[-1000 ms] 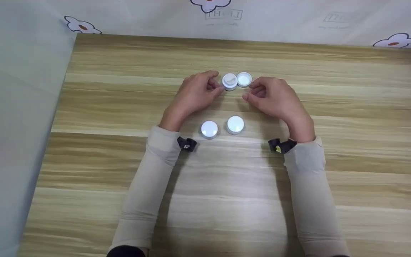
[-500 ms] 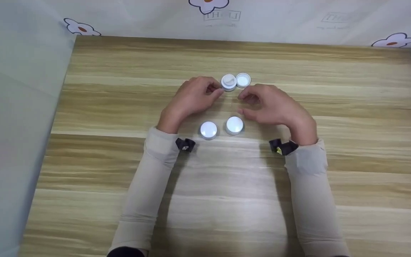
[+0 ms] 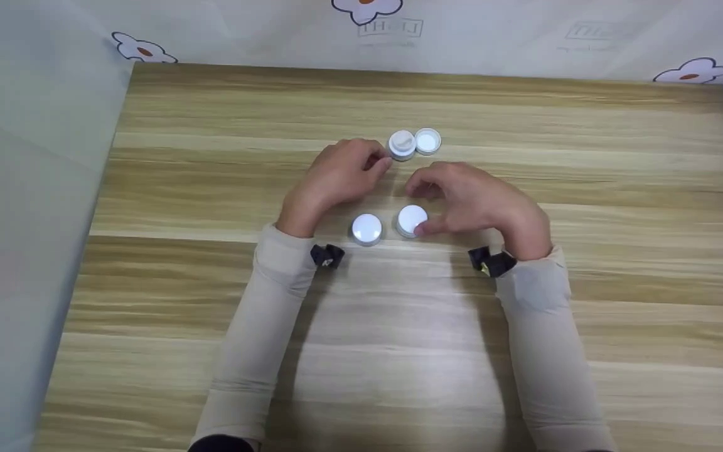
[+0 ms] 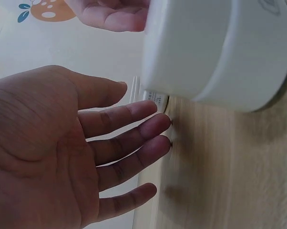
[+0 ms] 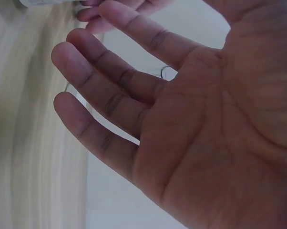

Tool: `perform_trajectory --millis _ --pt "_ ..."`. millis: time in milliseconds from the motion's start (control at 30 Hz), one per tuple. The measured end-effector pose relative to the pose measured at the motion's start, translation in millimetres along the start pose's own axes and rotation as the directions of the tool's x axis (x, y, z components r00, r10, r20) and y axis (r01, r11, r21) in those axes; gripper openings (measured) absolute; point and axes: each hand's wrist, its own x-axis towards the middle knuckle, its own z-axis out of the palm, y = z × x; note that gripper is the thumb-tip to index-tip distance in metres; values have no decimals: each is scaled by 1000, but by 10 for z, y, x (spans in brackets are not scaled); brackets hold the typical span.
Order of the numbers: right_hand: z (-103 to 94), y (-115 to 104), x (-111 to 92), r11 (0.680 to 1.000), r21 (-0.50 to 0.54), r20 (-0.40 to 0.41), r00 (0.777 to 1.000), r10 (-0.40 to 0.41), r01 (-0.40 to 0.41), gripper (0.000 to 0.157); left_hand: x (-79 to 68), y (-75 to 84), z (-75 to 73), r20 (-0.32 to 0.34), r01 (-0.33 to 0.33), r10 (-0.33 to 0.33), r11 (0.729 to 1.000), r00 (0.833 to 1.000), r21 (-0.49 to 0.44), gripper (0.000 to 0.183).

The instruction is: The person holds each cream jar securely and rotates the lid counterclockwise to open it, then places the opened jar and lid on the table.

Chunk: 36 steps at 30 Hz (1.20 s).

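Note:
An uncapped small white jar (image 3: 402, 144), with a whitish disc in its mouth, stands at the back beside an upturned white lid (image 3: 428, 141). My left hand (image 3: 342, 171) lies just left of that jar, fingers loosely bent and holding nothing in the left wrist view. Two capped white jars stand nearer: a left jar (image 3: 366, 229) and a right jar (image 3: 412, 221). My right hand (image 3: 471, 196) is spread about the right jar, thumb over its right edge and fingertips behind it. In the right wrist view its fingers (image 5: 93, 76) are apart and relaxed; contact is unclear.
The wood-grain table (image 3: 211, 301) spreads around the jars. A pale flower-printed sheet (image 3: 493, 41) hangs along its back edge and continues at the left side. Dark camera mounts (image 3: 492, 262) sit at both wrists, low over the table.
My right hand has moved from beside the upturned lid toward the front, to the right capped jar, its thumb and fingers parting. The left hand has barely shifted, and the jars stay in place.

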Motion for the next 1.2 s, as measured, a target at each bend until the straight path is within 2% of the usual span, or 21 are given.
perform_trajectory --millis 300,467,667,767,900,1033,1200 --pt "54 -1 55 999 4 -24 999 -49 49 36 8 21 25 7 -11 11 1000 1000 13 33" --pt "71 -8 73 999 9 -49 998 -37 38 25 5 34 31 12 -15 15 1000 1000 5 32" --pt "81 -18 100 1000 -13 -38 999 -16 15 34 8 34 30 20 -25 25 1000 999 -6 32" --pt "89 -22 117 1000 -16 -44 999 -5 5 32 9 32 27 23 -30 31 1000 999 -7 32" --pt "99 -25 125 1000 -30 -97 995 0 -3 25 16 36 21 14 -58 58 998 998 -12 31" --pt "87 -14 130 1000 -25 -166 986 8 -13 27 22 43 15 3 -103 103 995 995 -5 32" --pt "54 18 124 999 -13 -255 966 45 -50 28 -1 55 1 25 -139 140 990 990 -6 34"
